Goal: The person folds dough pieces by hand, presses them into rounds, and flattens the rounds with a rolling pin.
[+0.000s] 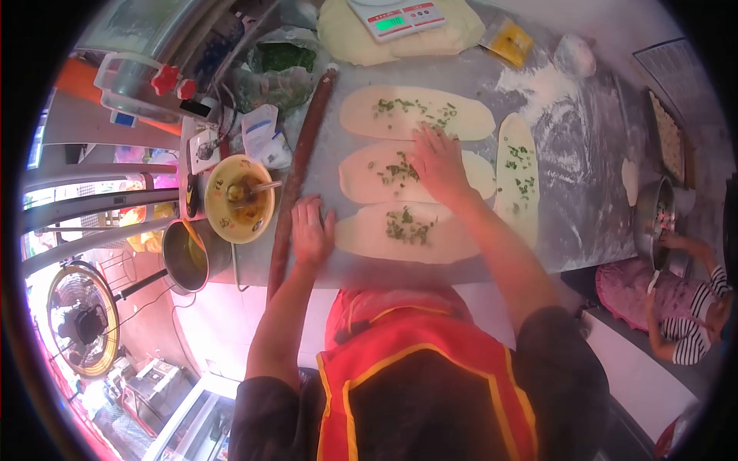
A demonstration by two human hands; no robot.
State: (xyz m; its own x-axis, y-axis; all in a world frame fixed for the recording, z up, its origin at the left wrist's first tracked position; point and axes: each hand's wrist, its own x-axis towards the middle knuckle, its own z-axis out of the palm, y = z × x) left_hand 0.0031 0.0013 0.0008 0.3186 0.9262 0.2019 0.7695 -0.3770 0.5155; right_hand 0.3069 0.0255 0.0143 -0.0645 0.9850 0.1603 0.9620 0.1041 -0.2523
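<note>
Three long ovals of dough lie across the metal table, one above another: the far sheet (361,111), the middle sheet (357,177) and the near sheet (361,234). A fourth sheet (516,165) lies lengthwise to their right. Chopped green pieces are scattered on all of them. My right hand (440,163) rests on the middle sheet, its fingers spread and reaching the far sheet's lower edge; nothing shows in it. My left hand (313,230) lies on the table beside the long brown rod (304,161), fingers apart, left of the near sheet.
Above stand a scale (396,19) on a dough mass (346,38) and a yellow packet (509,42). At left are a yellow bowl (219,203) with a spoon, a pot (184,257) and a bag of greens (284,58). A person (661,300) works at a metal bowl (649,223) at right.
</note>
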